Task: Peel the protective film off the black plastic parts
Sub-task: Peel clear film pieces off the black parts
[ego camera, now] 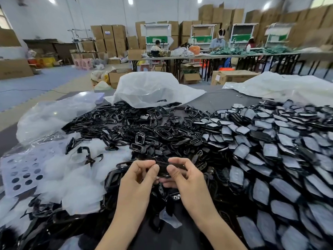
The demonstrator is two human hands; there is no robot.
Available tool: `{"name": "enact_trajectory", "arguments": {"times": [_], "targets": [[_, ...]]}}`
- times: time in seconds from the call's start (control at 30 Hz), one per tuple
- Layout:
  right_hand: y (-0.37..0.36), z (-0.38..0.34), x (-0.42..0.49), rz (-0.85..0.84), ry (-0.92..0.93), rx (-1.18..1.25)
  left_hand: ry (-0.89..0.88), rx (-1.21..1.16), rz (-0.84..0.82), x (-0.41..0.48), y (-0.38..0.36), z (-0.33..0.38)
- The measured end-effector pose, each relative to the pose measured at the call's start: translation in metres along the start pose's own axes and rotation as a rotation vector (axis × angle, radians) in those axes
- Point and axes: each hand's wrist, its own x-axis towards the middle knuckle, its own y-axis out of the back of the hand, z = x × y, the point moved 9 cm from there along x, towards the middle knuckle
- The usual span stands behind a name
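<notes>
The black part (163, 169) in front of the big white bag (153, 89) is mostly buried under the left hand (140, 175) and right hand (183, 175), so can't really make out its surface. Cardboard boxes (306, 20) behind the bag, off to its right, are just blur.

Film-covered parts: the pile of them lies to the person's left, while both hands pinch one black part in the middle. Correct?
No. The head view shows the film-covered pile on the person's right; loose clear film lies on the left. Left hand and right hand do pinch one black part in the middle.
</notes>
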Motion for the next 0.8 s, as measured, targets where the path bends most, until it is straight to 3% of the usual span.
{"name": "enact_trajectory", "arguments": {"times": [0.2, 0.4, 0.6, 0.7, 0.8], "targets": [[0.006, -0.004, 0.0, -0.026, -0.001, -0.059, -0.065, 0.193, -0.176, 0.002, -0.007, 0.006], [0.0, -0.003, -0.002, -0.115, 0.009, -0.189, -0.154, 0.334, -0.068, -0.002, 0.005, 0.017], [0.008, 0.0, -0.001, -0.054, 0.048, -0.303, -0.26, 0.596, 0.019, 0.007, 0.019, 0.027], [0.016, -0.001, 0.002, 0.005, 0.072, -0.301, -0.293, 0.967, 0.076, 0.035, 0.044, 0.037], [0.022, -0.002, 0.004, 0.049, 0.088, -0.28, -0.035, 1.473, -0.032, 0.069, 0.072, 0.02]]}}
